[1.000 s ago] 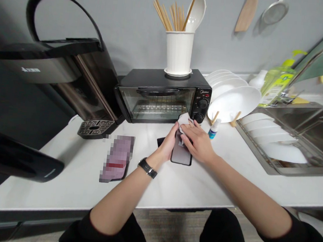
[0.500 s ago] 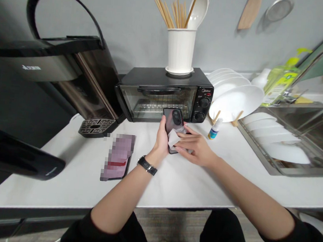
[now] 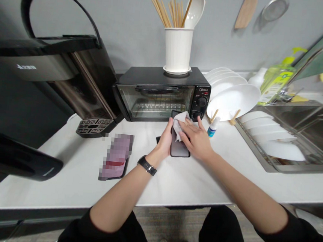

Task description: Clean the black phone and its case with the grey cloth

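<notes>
My left hand [image 3: 164, 141] grips the side of a dark smartphone [image 3: 179, 151], whose lower end rests near the white counter [image 3: 68, 182]. My right hand [image 3: 196, 140] presses a crumpled white cloth [image 3: 181, 124] against the phone's far part, hiding that area. A dark flat object [image 3: 158, 139] shows under my left hand, partly hidden. To the left lies a second phone [image 3: 115, 157], pixelated and lying flat. A small spray bottle with a blue label [image 3: 212, 128] stands just beyond my right hand.
A black toaster oven [image 3: 158, 94] stands directly beyond my hands, carrying a white utensil holder [image 3: 177, 51]. White plates [image 3: 232, 101] stand in a wooden rack. A steel sink [image 3: 296, 129] with a dish rack lies right; a large black appliance [image 3: 69, 79] stands left.
The phone has tipped down from its raised position toward the counter. The cloth has moved from the phone's near end to its far end, and my right hand has shifted with it.
</notes>
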{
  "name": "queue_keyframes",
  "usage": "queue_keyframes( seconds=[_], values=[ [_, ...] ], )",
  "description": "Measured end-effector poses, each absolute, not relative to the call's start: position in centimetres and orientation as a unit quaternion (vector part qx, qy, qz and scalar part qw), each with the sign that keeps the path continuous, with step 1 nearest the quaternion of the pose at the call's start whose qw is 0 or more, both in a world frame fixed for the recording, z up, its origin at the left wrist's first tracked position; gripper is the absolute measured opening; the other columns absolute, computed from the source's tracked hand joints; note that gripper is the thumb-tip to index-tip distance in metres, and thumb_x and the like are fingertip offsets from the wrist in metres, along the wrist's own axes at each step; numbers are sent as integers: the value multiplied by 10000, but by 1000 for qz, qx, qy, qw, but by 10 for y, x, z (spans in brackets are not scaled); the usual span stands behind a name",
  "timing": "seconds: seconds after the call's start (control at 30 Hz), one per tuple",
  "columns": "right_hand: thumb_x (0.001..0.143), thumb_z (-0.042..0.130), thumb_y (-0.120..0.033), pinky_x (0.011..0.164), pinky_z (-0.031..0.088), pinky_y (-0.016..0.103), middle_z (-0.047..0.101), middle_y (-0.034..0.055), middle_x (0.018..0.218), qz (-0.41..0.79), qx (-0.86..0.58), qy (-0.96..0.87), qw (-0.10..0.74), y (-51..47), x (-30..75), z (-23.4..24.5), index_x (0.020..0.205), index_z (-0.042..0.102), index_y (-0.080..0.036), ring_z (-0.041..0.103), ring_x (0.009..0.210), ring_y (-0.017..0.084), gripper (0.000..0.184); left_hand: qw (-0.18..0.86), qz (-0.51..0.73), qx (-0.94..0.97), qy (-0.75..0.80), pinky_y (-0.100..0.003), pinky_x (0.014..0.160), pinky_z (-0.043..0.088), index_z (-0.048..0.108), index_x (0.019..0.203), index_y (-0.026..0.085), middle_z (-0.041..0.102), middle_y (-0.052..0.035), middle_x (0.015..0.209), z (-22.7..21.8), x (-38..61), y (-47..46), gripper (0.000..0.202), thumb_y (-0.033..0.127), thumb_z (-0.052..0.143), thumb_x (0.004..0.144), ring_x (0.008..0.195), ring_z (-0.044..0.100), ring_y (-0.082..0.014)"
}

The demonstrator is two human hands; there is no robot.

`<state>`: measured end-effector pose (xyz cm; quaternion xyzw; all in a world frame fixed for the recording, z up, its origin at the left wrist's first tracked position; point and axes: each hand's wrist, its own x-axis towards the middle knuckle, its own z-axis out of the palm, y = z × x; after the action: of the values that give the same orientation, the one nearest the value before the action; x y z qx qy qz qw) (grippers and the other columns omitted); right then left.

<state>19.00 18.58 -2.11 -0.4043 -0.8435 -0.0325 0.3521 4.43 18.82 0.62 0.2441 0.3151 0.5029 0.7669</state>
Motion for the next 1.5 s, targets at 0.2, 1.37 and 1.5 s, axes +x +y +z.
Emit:
queue_keyframes(
  seconds=[0.2, 1.37, 1.5],
  values=[
    [1078, 430, -406, 1308, 225, 652, 598, 142, 1526, 6, -387, -852, 352, 187, 193, -20, 1537, 503, -173, 487, 1497, 320, 520, 774, 468, 262, 336, -399, 1026, 571, 708, 1312, 155, 802, -119, 1138, 4, 49, 181, 554, 536, 380, 1080, 1109, 751, -289],
    [1045, 514, -422, 1311, 231, 622, 671, 123, 1448, 46, -312, -878, 361, 171, 186, -12, 1432, 605, -178, 565, 1439, 277, 467, 735, 506, 263, 369, -365, 922, 610, 762, 1107, 124, 822, -126, 954, 6, 38, 186, 565, 614, 496, 1018, 982, 787, -273],
    [1030, 533, -263, 1314, 280, 522, 801, 30, 1225, 37, -211, -897, 387, 163, 181, -12, 1231, 732, -217, 692, 1288, 206, 286, 712, 563, 276, 317, -369, 823, 630, 739, 1155, 160, 806, -100, 896, 13, 22, 194, 662, 656, 314, 1049, 839, 786, -251]
  ],
)
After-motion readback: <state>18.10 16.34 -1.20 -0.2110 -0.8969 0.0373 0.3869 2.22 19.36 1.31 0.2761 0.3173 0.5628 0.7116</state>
